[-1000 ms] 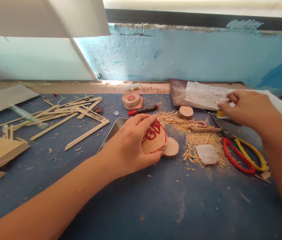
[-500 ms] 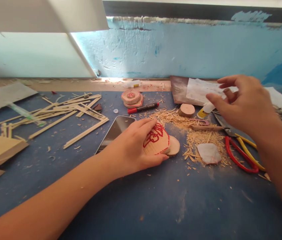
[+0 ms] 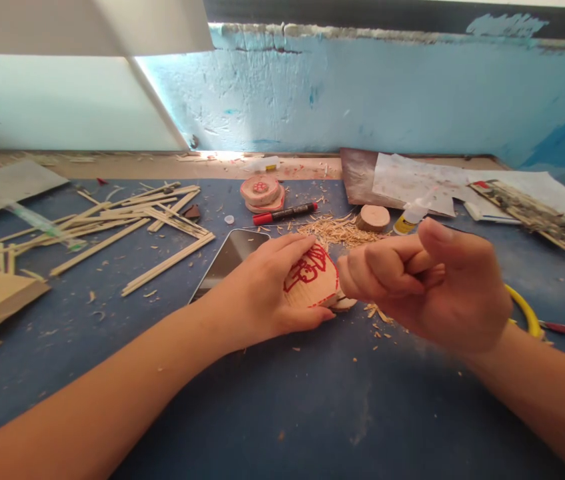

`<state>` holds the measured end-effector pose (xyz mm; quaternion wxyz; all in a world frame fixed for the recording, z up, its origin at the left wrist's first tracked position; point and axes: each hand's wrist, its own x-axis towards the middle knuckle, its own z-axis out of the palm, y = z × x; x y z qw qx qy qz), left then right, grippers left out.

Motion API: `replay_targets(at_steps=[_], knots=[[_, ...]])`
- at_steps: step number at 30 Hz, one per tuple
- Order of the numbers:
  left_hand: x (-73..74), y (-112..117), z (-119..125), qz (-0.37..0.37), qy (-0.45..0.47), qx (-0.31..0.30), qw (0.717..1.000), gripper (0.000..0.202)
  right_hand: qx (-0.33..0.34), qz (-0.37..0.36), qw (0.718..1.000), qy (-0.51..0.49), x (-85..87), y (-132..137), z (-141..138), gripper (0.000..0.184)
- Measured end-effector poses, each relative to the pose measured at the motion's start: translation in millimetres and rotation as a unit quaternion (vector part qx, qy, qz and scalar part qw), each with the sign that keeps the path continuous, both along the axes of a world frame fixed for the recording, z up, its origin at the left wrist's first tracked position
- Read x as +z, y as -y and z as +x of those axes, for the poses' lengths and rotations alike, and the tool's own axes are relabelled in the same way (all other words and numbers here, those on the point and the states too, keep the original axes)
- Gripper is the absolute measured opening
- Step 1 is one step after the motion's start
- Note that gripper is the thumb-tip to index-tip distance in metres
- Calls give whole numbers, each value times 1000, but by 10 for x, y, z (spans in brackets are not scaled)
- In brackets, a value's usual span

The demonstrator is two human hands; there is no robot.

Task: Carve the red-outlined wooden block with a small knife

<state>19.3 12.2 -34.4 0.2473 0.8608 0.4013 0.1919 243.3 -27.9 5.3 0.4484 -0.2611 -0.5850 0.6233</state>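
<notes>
My left hand grips a wood slice with a red marker drawing on its top and a red dashed line along its edge. Under its right side pokes out a smaller pale wood disc. Close by on the right, my right hand has its fingers curled in and its thumb raised, with nothing visible in them. Its knuckles are at the slice's right edge; whether they touch it I cannot tell. Behind the left hand lies a phone, partly covered.
Behind are a red marker, stacked wood slices, a small log piece and a glue bottle. Thin wooden sticks lie left. Wood shavings and a yellow handle are partly hidden behind my right hand.
My right hand has come down and left from above the glue bottle to the wood slice, and its fingers have curled in. The left hand keeps its grip.
</notes>
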Motion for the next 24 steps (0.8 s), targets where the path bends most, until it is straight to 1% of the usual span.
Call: replay_targets(at_steps=[4,9,13,19,24], knots=[[10,-23,3,-20,2,1,1000,100,-7,10,1000,-23,-23,-18,1,59],[33,-49,10,-29,1,-4,1000,107,-15,3,1000,-14,-23,-10,-28,60],[23,-74,9,-8,9,-21,1000,104,-17,9,999,-34,-51,-30,-55,58],[12,-98,13,-4,18,-27,999,97,-42,14,998,-44,-61,-43,-91,59],[26,-93,14,-3,20,-28,999,96,-24,-8,999,-43,-34,-46,-97,60]])
